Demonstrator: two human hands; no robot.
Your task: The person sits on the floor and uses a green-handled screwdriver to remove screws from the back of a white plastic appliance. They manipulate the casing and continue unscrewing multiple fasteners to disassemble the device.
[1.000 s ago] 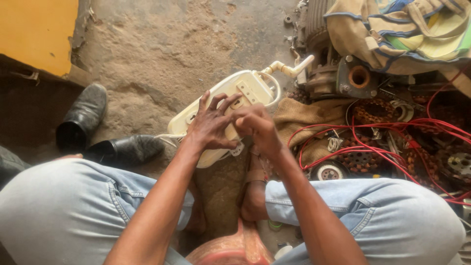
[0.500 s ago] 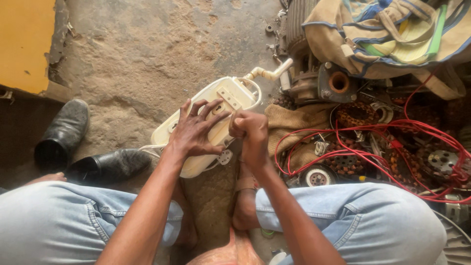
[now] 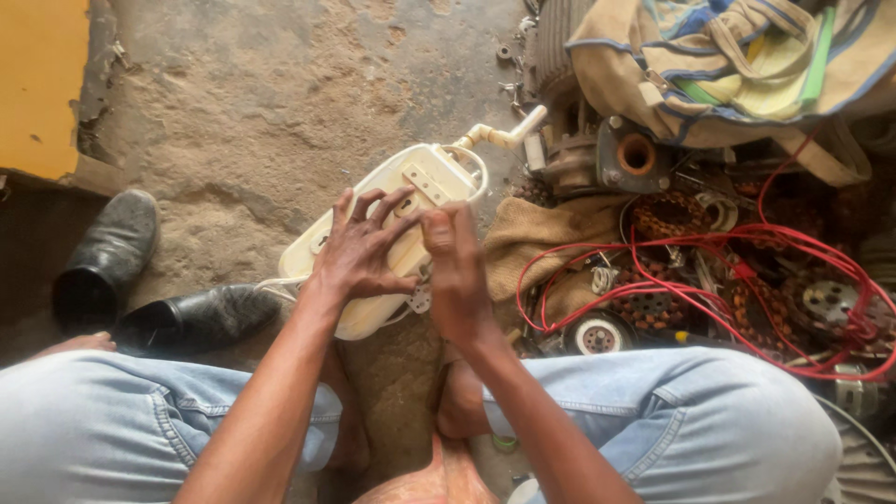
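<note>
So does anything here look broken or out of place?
The cream plastic casing under the left hand and right hand lies tilted on the bare dirt floor, scuffed and grimy. Beside it, red wires sprawl in loose tangles over motor parts.

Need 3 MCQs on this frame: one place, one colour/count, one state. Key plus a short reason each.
1. Where do the black shoes lie?
A. by the person's left knee
B. on the cloth bag
C. among the wires

2. What colour are the loose wires?
A. blue
B. red
C. green

3. How does the left hand sit on the cream casing?
A. fingers spread, pressing
B. closed fist
C. hovering clear

Key: 1 A, both shoes lie on the floor at the left; 2 B, red loops beside the right hand; 3 A, splayed fingers rest on it.
</note>
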